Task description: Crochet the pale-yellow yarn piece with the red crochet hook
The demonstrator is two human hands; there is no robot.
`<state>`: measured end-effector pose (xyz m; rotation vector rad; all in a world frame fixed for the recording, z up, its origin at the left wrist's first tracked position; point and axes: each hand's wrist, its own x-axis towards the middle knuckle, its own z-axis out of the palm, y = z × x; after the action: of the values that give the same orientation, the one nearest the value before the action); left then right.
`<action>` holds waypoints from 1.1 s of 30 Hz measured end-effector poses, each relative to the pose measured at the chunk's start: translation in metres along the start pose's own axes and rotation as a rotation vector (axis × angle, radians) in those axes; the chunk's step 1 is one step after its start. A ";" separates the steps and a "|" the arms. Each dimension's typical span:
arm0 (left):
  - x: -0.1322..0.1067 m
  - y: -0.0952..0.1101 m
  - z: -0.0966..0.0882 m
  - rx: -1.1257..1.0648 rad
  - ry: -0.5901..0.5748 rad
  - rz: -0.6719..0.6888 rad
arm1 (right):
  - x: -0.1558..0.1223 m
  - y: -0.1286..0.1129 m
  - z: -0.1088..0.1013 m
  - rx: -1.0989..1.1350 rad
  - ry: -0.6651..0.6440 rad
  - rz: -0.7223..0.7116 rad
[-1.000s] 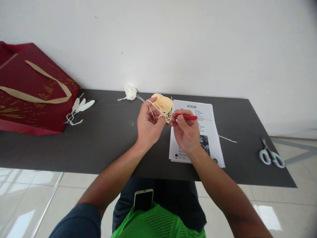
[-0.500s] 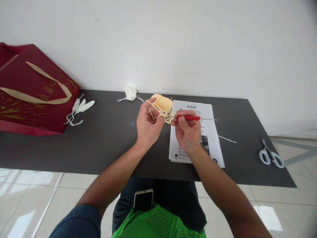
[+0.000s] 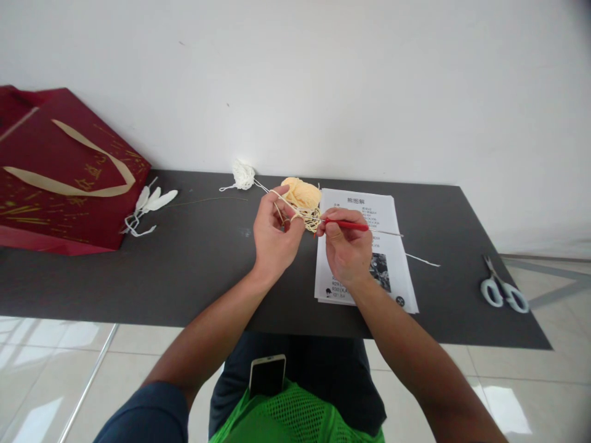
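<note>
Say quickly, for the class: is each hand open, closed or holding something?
Left hand: closed, pinching looped pale yellow yarn.
Right hand: closed, holding the red-handled tool.

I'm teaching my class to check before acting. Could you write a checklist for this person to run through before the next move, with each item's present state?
1. Right hand grips the red-handled tool: ok, fingers around the handle.
2. Left hand holds the cream yarn: ok, a strand also runs by its raised index finger.
3. Tool tip sits in a loop: cannot tell, too fine to see.
4. Printed sheet fully readable: not ok, the right hand and forearm cover part.
5. Scissors away from both hands: ok, lying near the table's right end.
</note>
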<state>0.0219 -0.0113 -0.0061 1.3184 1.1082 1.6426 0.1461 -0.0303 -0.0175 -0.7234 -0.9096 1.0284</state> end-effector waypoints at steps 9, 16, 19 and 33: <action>0.001 0.002 0.000 0.052 0.055 -0.003 | -0.003 0.001 0.002 -0.088 -0.011 -0.087; 0.006 0.000 -0.002 -0.007 0.067 -0.096 | -0.006 0.000 -0.003 -0.265 -0.042 -0.147; 0.007 -0.002 0.000 -0.105 0.085 -0.158 | -0.006 -0.002 -0.004 -0.309 -0.065 -0.194; 0.009 0.015 0.003 -0.366 0.074 -0.389 | -0.005 -0.002 -0.005 -0.535 -0.140 -0.415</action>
<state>0.0223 -0.0075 0.0111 0.7598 0.9749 1.5164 0.1497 -0.0363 -0.0199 -0.8601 -1.4145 0.4682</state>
